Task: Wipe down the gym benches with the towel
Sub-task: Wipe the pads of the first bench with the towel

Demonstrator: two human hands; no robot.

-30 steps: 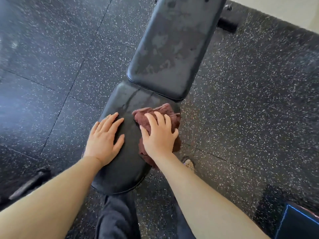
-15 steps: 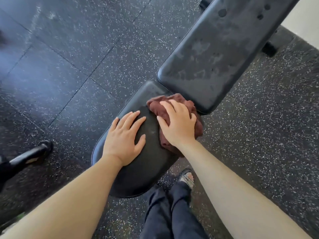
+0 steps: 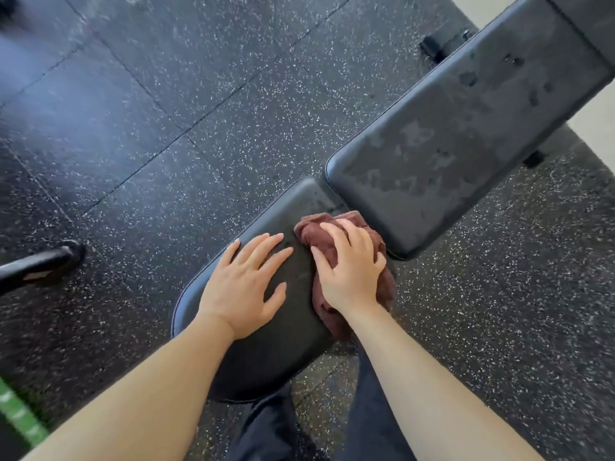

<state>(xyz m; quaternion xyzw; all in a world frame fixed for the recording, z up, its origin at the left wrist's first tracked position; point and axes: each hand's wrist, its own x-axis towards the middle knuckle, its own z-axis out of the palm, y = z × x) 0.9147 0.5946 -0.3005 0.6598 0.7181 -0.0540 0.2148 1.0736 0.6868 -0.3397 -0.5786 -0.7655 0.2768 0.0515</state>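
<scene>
A black padded gym bench runs from the bottom centre to the upper right. Its seat pad [image 3: 266, 354] is near me, and its long back pad [image 3: 459, 134] shows smeared wet patches. A crumpled maroon towel [image 3: 319, 237] lies on the right side of the seat pad, at the gap to the back pad. My right hand [image 3: 349, 267] presses flat on the towel with fingers spread. My left hand [image 3: 243, 287] rests flat on the bare seat pad to the left of the towel, holding nothing.
Black speckled rubber floor tiles [image 3: 199, 128] surround the bench. A black metal foot or bar [image 3: 40, 264] lies on the floor at the left. A green strip [image 3: 20, 420] shows at the lower left edge. My dark trouser legs [image 3: 366, 427] stand below the seat pad.
The view has swung so the bench now points to the upper right. My right hand with the towel has stayed at the seat's far right edge; my left hand stays planted.
</scene>
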